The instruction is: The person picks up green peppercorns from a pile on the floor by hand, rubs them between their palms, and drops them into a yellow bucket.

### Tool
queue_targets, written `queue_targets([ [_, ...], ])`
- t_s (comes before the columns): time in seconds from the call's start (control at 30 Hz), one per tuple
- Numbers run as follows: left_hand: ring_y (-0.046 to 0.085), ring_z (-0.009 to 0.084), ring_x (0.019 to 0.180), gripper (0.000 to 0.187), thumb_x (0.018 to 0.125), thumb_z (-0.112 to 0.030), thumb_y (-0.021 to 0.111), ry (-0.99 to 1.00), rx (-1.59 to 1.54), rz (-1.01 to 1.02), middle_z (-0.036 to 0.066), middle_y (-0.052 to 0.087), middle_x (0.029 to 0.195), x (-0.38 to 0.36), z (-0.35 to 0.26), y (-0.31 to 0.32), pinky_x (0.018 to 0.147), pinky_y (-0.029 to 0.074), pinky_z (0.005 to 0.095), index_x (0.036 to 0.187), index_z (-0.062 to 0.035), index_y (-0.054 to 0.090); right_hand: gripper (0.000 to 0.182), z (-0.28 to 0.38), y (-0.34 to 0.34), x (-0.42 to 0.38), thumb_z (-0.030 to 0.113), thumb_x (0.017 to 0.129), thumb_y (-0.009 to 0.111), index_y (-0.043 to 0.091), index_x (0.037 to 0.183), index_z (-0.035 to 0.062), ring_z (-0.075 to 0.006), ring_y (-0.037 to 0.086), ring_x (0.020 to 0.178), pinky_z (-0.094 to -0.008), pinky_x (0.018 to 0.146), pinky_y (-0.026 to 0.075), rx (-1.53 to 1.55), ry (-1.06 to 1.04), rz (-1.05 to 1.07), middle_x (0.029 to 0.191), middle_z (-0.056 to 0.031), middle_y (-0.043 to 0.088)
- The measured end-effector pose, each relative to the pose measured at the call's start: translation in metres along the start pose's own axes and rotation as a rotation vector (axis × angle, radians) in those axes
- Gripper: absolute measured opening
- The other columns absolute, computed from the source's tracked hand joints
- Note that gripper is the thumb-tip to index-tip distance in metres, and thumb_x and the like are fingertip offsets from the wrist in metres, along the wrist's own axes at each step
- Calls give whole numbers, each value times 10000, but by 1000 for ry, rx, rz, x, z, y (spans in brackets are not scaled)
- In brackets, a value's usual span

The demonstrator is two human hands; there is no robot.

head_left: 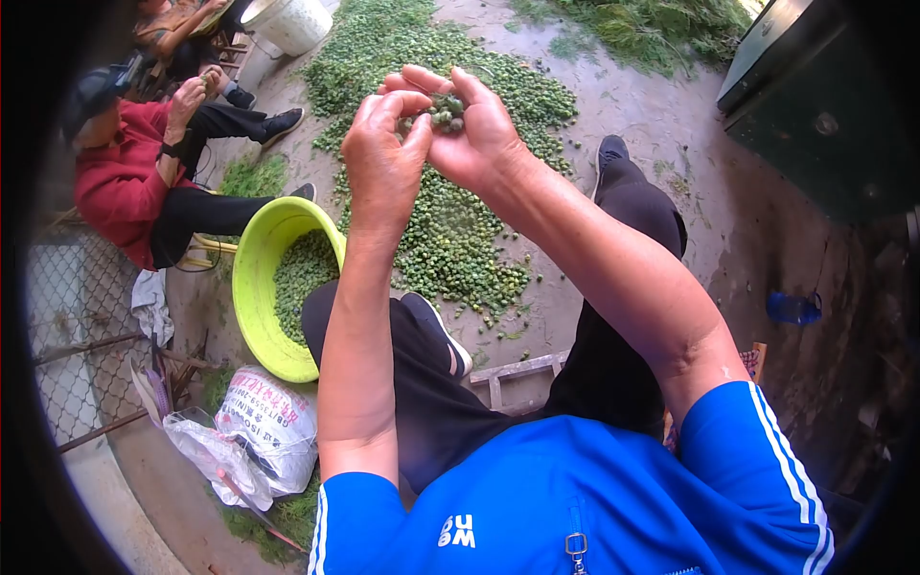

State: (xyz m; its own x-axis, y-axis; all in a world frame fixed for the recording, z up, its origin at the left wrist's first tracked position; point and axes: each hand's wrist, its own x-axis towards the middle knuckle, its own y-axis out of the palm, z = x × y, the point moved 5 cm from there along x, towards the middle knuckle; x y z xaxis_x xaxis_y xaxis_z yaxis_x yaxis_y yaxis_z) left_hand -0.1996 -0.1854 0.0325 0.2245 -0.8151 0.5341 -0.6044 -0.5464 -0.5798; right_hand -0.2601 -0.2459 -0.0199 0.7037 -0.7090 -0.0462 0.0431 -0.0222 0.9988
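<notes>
My right hand (476,136) is cupped palm up around a handful of small green cones (447,113). Beside it, my left hand (383,144) has thumb and fingers pinched together at the edge of that handful, with a small green cone partly visible between the tips. Both hands are raised above a wide spread of the same green cones (450,230) on the ground. By my left knee, a yellow-green tub (251,259) leans slightly and holds many more cones.
Leafy green branches (642,29) lie at the back right, near a dark metal box (815,105). A white bucket (287,24) stands far left. A co-worker in a red shirt (125,192) sits at left, another person behind. A white printed sack (268,422) lies below the tub.
</notes>
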Motion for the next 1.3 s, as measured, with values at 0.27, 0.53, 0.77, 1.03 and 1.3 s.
queue_targets([
  [0.27,621,133,826,126,807,-17,644,-83,-34,35,56,619,922,0,3,-3,744,501,267,932,-19,638,479,-1,0,-2,320,1007,267,530,1122,-65,-316,525,1050,-487,994,417,-1,10,-1,1122,-235,555],
  [0.53,623,183,797,113,776,-24,644,-57,-129,51,86,606,898,1,10,-3,706,502,306,889,-24,640,484,-1,0,-3,324,1009,253,510,1140,-64,-320,519,1058,-487,977,433,-35,4,-6,1143,-244,540],
  [0.77,602,110,801,103,826,-29,628,1,-12,128,44,623,916,0,6,-1,715,480,239,929,-14,626,506,-1,0,-5,329,1012,242,492,1175,-80,-315,506,1108,-453,1021,398,-76,11,-6,1193,-252,523],
  [1.03,426,54,591,145,868,-41,580,-713,-1570,190,76,592,888,-3,45,-13,418,308,168,1009,-15,560,491,1,2,-4,325,1011,261,509,1157,-73,-345,500,1162,-459,1036,392,-14,8,-48,1199,-249,534],
  [1.3,425,102,680,207,897,-92,500,-543,-1826,-49,112,512,1016,-29,95,-115,437,297,201,1028,49,574,550,-3,12,-8,333,1016,212,472,1201,-115,-369,406,1280,-475,1109,322,-115,-17,-20,1305,-287,456],
])
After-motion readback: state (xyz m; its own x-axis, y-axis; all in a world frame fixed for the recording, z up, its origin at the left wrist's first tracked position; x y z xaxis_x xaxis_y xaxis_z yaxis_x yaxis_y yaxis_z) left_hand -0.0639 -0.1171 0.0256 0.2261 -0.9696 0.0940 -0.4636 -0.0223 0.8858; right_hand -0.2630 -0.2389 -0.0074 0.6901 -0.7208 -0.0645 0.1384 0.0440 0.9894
